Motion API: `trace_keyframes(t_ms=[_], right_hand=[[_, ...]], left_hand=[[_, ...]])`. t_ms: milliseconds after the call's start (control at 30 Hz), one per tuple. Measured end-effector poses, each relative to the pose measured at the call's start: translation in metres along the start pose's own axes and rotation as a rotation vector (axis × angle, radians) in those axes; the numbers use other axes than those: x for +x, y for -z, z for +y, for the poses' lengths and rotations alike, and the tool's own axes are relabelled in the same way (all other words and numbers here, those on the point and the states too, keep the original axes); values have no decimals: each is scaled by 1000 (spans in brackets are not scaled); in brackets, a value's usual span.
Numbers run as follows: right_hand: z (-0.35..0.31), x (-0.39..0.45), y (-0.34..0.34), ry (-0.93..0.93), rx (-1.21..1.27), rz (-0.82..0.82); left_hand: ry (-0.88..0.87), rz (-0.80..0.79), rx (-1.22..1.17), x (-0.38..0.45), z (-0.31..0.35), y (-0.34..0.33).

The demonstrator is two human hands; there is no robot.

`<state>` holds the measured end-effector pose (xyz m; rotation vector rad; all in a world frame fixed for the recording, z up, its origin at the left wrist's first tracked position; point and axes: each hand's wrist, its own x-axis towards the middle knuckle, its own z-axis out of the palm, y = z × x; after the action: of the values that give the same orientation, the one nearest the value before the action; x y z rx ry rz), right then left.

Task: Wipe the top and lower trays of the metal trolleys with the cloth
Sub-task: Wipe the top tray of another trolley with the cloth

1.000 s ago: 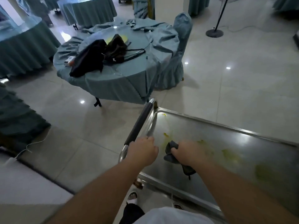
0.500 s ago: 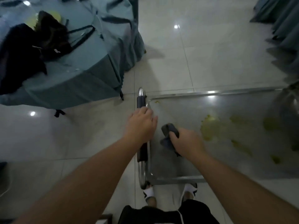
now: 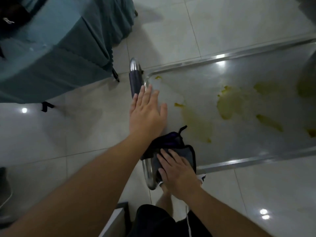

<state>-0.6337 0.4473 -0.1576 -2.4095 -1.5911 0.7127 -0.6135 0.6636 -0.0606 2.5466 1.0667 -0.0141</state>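
The metal trolley's top tray (image 3: 248,151) fills the right half of the head view, smeared with yellow-green stains (image 3: 229,105). A dark grey cloth (image 3: 172,144) lies at the tray's near left corner, partly draped over the trolley handle (image 3: 135,79). My right hand (image 3: 177,171) presses flat on the cloth with its fingers spread. Over the tray's left edge, beside the handle's black grip, my left hand (image 3: 147,112) is stretched out with straight fingers and holds nothing. The lower tray is hidden.
A round table with a teal cloth (image 3: 56,53) stands close at the upper left, a black bag (image 3: 10,16) on it. Pale glossy floor tiles (image 3: 222,24) surround the trolley. My legs and a shoe (image 3: 201,177) show below the tray's near edge.
My left hand has let go of the handle and now reaches open over the tray edge. My right hand has slid the cloth back to the near corner and flattened on it. The view tilted further down.
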Motion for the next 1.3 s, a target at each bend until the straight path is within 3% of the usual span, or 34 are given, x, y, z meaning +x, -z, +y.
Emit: trace_keyframes(t_ms=[200,367,833,1000,1300], right_hand=[[-6,17,-12,10,5,-7],[2,57,-12,32,25,1],[57,328,104,-76,-76,74],[75,280,93,-56,-116,67],[99,34,14,-72,-154,93]], left_hand=[[-8,39,122,-1,-11,-6],[33,68,59,-1,-9,-12],[-3,61,12,7,-10,-10],[22,81,0,7,-9,-12],[28,22,8,7,-7,-5]])
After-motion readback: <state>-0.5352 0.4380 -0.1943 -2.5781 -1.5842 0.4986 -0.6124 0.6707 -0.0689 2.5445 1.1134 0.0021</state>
